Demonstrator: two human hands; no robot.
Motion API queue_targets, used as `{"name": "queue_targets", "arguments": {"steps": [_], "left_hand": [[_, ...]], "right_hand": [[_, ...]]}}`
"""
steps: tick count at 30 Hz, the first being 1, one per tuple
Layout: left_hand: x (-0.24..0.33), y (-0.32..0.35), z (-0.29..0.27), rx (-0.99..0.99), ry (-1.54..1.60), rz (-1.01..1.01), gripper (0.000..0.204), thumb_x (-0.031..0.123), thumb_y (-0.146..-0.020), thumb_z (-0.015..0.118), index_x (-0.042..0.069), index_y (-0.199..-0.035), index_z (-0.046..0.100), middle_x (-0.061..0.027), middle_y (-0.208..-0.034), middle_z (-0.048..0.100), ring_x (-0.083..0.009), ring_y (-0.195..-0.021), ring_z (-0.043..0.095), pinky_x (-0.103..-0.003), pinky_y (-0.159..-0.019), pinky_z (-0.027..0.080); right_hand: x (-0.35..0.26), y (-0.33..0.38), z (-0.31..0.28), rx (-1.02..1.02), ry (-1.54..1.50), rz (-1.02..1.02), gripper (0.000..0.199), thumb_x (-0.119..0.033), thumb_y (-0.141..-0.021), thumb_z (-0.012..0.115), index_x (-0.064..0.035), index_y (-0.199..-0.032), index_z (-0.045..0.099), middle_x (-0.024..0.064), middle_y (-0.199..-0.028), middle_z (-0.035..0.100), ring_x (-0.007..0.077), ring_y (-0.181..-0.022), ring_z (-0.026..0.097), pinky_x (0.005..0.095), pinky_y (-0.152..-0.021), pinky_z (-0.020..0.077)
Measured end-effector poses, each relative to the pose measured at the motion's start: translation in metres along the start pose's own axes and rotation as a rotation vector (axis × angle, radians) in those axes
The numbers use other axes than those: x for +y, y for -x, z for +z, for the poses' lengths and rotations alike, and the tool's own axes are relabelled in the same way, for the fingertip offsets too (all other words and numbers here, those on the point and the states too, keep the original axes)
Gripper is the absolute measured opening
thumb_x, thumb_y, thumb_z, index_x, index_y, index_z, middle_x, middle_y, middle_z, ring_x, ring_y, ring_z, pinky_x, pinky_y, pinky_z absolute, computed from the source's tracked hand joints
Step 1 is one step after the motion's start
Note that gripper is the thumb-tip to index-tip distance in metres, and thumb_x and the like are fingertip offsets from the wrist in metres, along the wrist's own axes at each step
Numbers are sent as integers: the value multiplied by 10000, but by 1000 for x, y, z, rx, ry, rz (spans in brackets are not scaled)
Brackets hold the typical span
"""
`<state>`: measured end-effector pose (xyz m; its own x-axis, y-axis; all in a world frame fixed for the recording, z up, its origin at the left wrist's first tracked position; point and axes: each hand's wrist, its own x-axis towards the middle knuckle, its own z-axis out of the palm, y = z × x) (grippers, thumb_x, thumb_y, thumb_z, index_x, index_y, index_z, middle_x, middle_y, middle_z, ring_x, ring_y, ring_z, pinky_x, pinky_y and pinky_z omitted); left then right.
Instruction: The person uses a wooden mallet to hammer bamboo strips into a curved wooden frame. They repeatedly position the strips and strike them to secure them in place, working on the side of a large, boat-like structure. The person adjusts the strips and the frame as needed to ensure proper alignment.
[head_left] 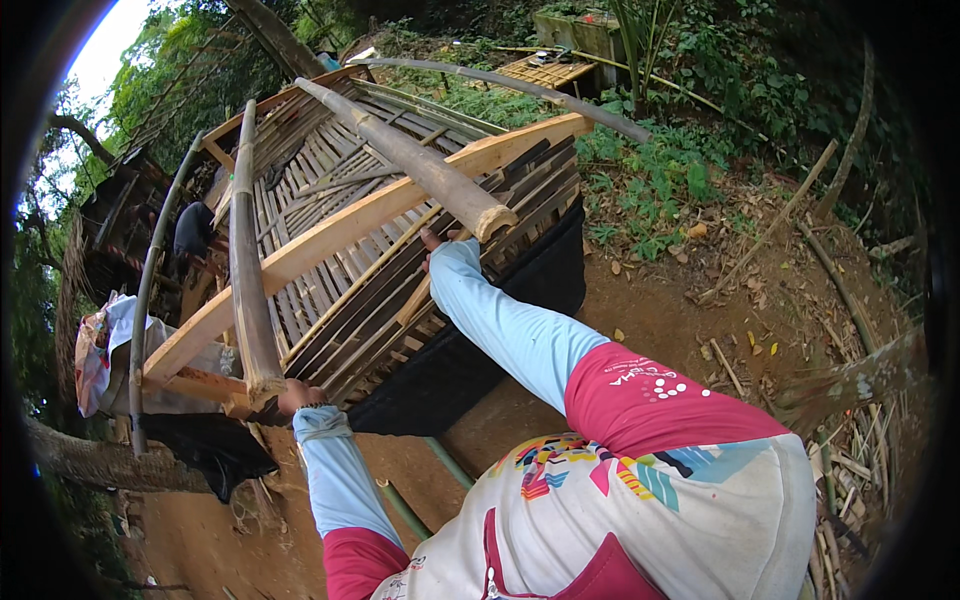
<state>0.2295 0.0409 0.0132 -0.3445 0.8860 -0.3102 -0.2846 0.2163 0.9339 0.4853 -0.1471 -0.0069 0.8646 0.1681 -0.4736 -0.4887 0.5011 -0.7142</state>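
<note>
A slatted bamboo platform [350,260] stretches away in front of me, with a wooden beam [345,235] laid across it. My left hand [300,396], a bracelet on its wrist, is closed at the near edge of the slats, beside the cut end of a bamboo pole [246,250]. Farther right, my right hand [434,246] closes on the slats below a thicker bamboo pole [410,155]. Most fingers of both hands are hidden. Black sheeting [470,355] hangs under the platform's near edge.
A thin curved pole [500,78] spans the far right; another pole [160,270] stands left beside plastic sacks [100,345]. Beyond the platform at left is a person in dark clothing [193,228]. Green bamboo lengths [405,510] lie below on bare soil. Plants [650,185] cover the right slope.
</note>
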Motion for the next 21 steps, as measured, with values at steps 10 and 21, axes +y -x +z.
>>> {"name": "queue_targets", "arguments": {"steps": [10, 21], "left_hand": [[-8, -12, 4, -47, -67, 32, 225, 56, -853, 521, -67, -1033, 575, -90, -784, 589, -217, -593, 524, -391, -513, 410], [-31, -41, 7, -137, 141, -41, 554, 407, -941, 588, -42, -1240, 458, -238, -1219, 576, -342, -1055, 598, -437, -862, 480]], "right_hand": [[5, -12, 1, 48, 23, -47, 671, -232, -746, 868, -51, -1206, 414, 86, -772, 599, 178, -474, 567, 291, -405, 461], [12, -33, -11, -113, -98, -133, 478, -165, -825, 800, -99, -1085, 404, 74, -742, 563, 146, -512, 494, 309, -425, 477]]}}
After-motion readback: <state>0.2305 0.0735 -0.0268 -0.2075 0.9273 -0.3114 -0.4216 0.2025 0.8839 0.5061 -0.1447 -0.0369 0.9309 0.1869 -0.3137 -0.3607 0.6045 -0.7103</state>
